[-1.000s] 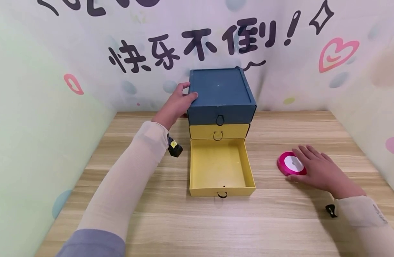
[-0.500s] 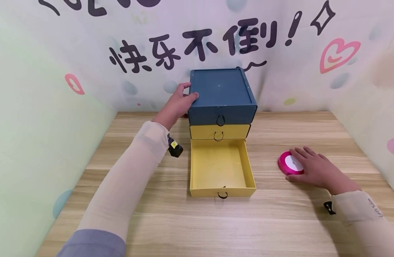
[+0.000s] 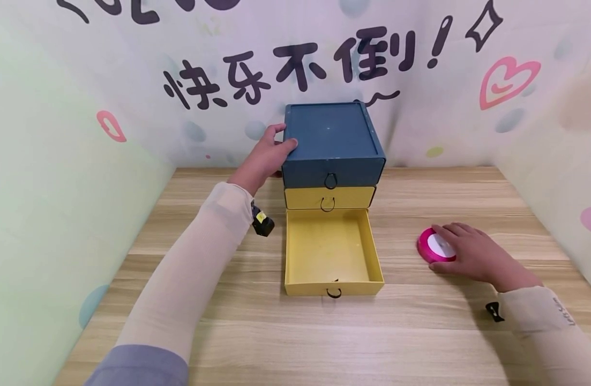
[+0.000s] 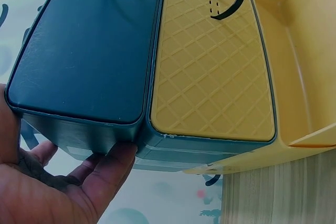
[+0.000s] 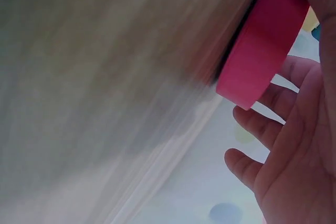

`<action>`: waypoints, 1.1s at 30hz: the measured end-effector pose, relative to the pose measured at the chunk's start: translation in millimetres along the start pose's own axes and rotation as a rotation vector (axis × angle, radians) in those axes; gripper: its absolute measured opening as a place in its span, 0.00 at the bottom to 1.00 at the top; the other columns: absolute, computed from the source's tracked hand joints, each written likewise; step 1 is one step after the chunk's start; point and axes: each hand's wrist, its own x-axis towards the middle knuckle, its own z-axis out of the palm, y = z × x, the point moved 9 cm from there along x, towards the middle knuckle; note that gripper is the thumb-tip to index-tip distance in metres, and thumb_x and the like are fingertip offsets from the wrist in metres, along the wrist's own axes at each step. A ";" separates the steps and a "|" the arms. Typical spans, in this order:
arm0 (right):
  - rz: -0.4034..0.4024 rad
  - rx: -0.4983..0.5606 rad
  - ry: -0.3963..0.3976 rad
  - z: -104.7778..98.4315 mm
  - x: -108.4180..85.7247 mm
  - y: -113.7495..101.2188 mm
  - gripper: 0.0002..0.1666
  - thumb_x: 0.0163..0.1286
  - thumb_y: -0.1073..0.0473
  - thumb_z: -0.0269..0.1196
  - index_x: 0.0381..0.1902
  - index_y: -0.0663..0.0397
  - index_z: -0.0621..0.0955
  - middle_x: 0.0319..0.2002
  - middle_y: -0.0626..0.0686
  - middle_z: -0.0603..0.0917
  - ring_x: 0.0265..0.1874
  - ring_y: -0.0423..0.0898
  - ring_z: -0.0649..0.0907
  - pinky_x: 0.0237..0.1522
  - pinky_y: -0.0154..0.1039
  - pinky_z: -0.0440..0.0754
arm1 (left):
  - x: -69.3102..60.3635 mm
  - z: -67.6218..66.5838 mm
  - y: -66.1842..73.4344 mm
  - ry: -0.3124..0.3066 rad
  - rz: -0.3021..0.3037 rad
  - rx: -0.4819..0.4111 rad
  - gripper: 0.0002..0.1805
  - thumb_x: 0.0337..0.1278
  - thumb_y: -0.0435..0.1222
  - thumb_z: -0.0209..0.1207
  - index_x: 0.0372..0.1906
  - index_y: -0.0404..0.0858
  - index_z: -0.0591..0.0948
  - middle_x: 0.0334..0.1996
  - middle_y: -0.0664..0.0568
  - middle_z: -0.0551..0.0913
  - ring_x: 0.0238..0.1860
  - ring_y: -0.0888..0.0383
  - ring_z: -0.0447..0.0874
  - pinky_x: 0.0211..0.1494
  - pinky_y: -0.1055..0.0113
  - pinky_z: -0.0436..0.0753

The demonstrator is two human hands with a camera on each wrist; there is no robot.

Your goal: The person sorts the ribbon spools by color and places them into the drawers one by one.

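Note:
A pink roll of ribbon with a white centre lies flat on the table, right of the drawers. My right hand holds it from the right, thumb on the near edge and index finger on the far edge. In the right wrist view the ribbon roll's side shows, with some fingertips apart from it. My left hand rests on the left side of a blue-topped drawer unit, thumb on top. In the left wrist view its fingers touch the side wall. The bottom yellow drawer is pulled out.
A second yellow drawer above the pulled-out one is pushed in, as is the blue drawer on top. Each has a black loop pull. The wooden table meets a printed backdrop behind.
My right hand has moved slightly left, and its fingers have drawn in around the ribbon roll. My left hand and the drawers stay put.

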 end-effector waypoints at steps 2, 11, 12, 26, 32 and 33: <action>-0.031 -0.013 0.041 -2.9 1.9 -3.3 0.56 0.49 0.35 0.76 0.67 0.63 0.71 0.59 0.67 0.75 0.59 0.68 0.70 0.58 0.70 0.66 | -0.4 -2.8 -0.9 0.009 -0.001 0.005 0.34 0.73 0.50 0.52 0.77 0.58 0.53 0.72 0.48 0.63 0.65 0.46 0.70 0.60 0.47 0.76; -0.085 -0.052 0.136 -13.6 2.3 -11.3 0.55 0.47 0.35 0.77 0.65 0.60 0.73 0.58 0.64 0.75 0.59 0.67 0.69 0.57 0.69 0.64 | -0.3 -3.5 -2.1 -0.002 0.000 -0.002 0.34 0.73 0.50 0.52 0.77 0.58 0.52 0.72 0.49 0.62 0.66 0.47 0.69 0.60 0.46 0.76; -0.083 -0.054 0.141 -15.1 2.0 -12.1 0.55 0.46 0.34 0.77 0.65 0.60 0.73 0.58 0.64 0.75 0.59 0.66 0.69 0.58 0.69 0.63 | 0.1 -2.9 -1.9 -0.002 0.001 -0.005 0.34 0.73 0.50 0.52 0.77 0.58 0.52 0.72 0.49 0.62 0.66 0.47 0.69 0.60 0.46 0.76; -0.135 -0.067 0.198 -46.6 7.4 -45.0 0.55 0.44 0.41 0.79 0.69 0.53 0.71 0.60 0.60 0.75 0.64 0.63 0.65 0.64 0.70 0.56 | 4.0 0.2 -4.6 0.003 -0.007 -0.006 0.35 0.72 0.51 0.53 0.77 0.60 0.53 0.72 0.49 0.63 0.65 0.47 0.70 0.59 0.47 0.77; -0.171 -0.100 0.206 -62.1 10.4 -65.7 0.55 0.44 0.40 0.79 0.68 0.53 0.73 0.59 0.59 0.76 0.64 0.61 0.66 0.63 0.69 0.59 | 5.5 2.3 -2.4 -0.004 0.006 -0.013 0.34 0.73 0.50 0.53 0.77 0.59 0.53 0.71 0.49 0.64 0.64 0.46 0.71 0.59 0.46 0.77; -0.179 -0.105 0.211 -64.3 11.1 -68.8 0.55 0.44 0.40 0.79 0.68 0.53 0.73 0.59 0.59 0.76 0.64 0.61 0.67 0.63 0.69 0.59 | 5.5 2.6 -2.4 -0.004 0.005 -0.013 0.34 0.73 0.50 0.53 0.77 0.59 0.53 0.71 0.49 0.64 0.64 0.46 0.71 0.59 0.46 0.77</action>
